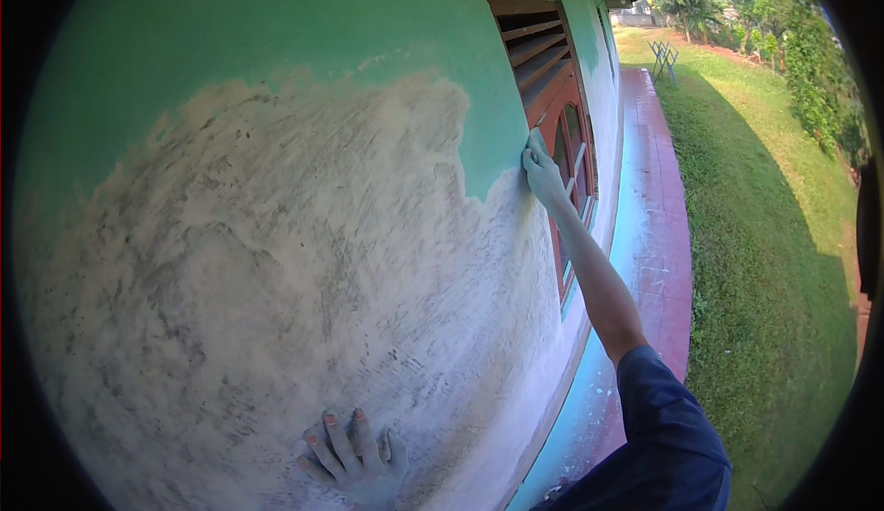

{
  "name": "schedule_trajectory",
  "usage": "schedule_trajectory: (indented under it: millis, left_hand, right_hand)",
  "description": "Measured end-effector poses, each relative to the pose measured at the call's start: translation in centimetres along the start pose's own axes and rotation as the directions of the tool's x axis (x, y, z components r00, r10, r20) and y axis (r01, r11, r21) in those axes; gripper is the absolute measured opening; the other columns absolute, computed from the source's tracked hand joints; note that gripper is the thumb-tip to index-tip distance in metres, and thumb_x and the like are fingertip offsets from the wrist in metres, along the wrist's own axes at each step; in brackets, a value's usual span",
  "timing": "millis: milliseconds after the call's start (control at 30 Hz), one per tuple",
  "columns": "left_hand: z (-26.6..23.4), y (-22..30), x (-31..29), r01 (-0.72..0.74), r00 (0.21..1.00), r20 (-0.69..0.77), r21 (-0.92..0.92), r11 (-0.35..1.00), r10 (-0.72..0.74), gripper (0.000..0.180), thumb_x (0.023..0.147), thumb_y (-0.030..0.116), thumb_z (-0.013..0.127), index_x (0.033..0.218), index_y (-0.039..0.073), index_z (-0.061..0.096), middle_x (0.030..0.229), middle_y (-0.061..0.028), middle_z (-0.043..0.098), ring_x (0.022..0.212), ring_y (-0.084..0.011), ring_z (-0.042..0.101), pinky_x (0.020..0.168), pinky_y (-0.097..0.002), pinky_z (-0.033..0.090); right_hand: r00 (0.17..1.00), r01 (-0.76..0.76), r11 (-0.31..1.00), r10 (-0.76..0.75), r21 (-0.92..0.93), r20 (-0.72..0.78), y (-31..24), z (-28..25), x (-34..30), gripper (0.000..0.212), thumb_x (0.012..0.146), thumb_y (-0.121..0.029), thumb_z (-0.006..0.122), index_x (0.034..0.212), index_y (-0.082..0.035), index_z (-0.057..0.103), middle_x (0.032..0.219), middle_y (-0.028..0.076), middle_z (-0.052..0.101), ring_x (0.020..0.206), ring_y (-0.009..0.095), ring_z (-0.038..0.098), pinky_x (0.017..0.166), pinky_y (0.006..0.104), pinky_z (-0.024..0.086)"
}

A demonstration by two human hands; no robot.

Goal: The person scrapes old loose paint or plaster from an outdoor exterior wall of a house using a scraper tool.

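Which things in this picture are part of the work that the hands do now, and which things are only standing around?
In the work:
- right hand pressing a small scraper to the wall
- left hand flat against it
- green paint

Only around:
- red window shutter
- red walkway
- folding rack on the lawn

head view, close, facing scraped wall (276,262)

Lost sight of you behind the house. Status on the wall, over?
Left hand flat on scraped wall, empty. Right hand pressing a small scraper on green paint by the window frame. Nothing in the way.
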State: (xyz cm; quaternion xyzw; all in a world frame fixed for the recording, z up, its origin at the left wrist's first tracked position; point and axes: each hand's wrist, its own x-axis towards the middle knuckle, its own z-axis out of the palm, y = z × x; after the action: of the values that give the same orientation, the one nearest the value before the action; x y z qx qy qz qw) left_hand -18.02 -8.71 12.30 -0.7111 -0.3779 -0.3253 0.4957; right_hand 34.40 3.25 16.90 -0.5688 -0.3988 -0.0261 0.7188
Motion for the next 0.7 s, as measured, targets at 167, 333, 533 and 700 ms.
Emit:
schedule_trajectory:
  millis: [167, 333, 533, 700]
  left_hand:
    - [-1.2, 0.2, 0.9, 0.054, 0.989, 0.144, -0.063, 0.997, -0.045, 0.048, 0.093, 0.047, 0.05, 0.133, 0.02, 0.055, 0.143, -0.0132, 0.046, 0.132, -0.0433, 0.038, 0.108, -0.0623, 0.021]
    - [0.2, -0.1, -0.5, 0.032, 0.998, 0.049, -0.025, 0.999, -0.031, 0.052, 0.092, 0.045, 0.045, 0.137, 0.019, 0.052, 0.147, -0.0142, 0.041, 0.139, -0.0415, 0.03, 0.114, -0.0616, 0.007]
    - [0.1, -0.1, -0.6, 0.01, 0.999, 0.049, 0.019, 1.0, -0.011, 0.05, 0.092, 0.044, 0.046, 0.136, 0.02, 0.052, 0.147, -0.0144, 0.042, 0.139, -0.0413, 0.029, 0.114, -0.0608, 0.007]
    - [0.0, 0.1, -0.3, 0.021, 0.999, 0.05, -0.023, 1.0, -0.02, 0.049, 0.091, 0.044, 0.048, 0.132, 0.018, 0.054, 0.148, -0.0148, 0.04, 0.14, -0.0406, 0.028, 0.114, -0.0601, 0.012]
  right_hand:
    - [0.963, 0.261, 0.941, -0.238, -0.214, 0.125, 0.2, 3.8, -10.4, 0.048, 0.099, -0.016, 0.042, 0.143, 0.001, 0.036, 0.154, 0.018, 0.027, 0.144, 0.03, 0.023, 0.116, 0.0325, 0.018]
    - [0.998, 0.059, 0.998, -0.059, 0.01, -0.021, -2.6, 1.1, -1.8, 0.048, 0.099, -0.019, 0.041, 0.141, 0.005, 0.036, 0.149, 0.021, 0.035, 0.141, 0.034, 0.028, 0.114, 0.0343, 0.023]
    - [0.942, 0.322, 0.89, -0.334, -0.324, 0.02, -1.8, 4.6, -10.4, 0.047, 0.1, -0.021, 0.043, 0.141, 0.002, 0.039, 0.147, 0.021, 0.04, 0.131, 0.025, 0.044, 0.108, 0.0304, 0.03]
    - [0.984, -0.177, 0.979, 0.174, -0.098, -0.037, -1.3, 1.5, -0.5, 0.049, 0.098, -0.031, 0.042, 0.144, -0.012, 0.041, 0.143, 0.011, 0.048, 0.128, 0.03, 0.048, 0.108, 0.0412, 0.027]
